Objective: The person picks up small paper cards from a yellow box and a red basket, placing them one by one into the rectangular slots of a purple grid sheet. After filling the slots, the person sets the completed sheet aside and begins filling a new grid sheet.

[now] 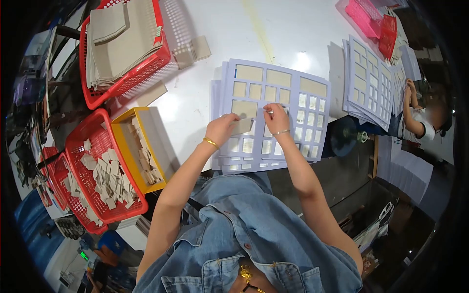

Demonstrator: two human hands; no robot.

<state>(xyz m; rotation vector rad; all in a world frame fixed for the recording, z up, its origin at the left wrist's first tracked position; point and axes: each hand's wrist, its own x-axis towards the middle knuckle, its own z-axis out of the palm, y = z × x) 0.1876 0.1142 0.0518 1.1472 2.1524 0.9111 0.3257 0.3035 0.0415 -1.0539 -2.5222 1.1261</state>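
Observation:
A pale lavender board [294,82] with rows of rectangular windows lies on top of a stack of similar boards in front of me. Beige pieces fill its upper windows, while several lower and right-hand windows show a whitish layer. My left hand [221,130], with a gold bangle at the wrist, grips a beige card piece [241,127] over the left middle of the board. Just right of it, my right hand [277,119] is over the board's centre, thumb and fingers pinched together. Whatever lies between those fingertips is too small to make out.
On the left stand a red basket [165,52] of large beige sheets, a red basket [141,207] of small beige pieces and a yellow box [118,128] of pieces. Loose card [201,47] lies nearby. Another board stack [345,88] and a co-worker [415,122] are at right.

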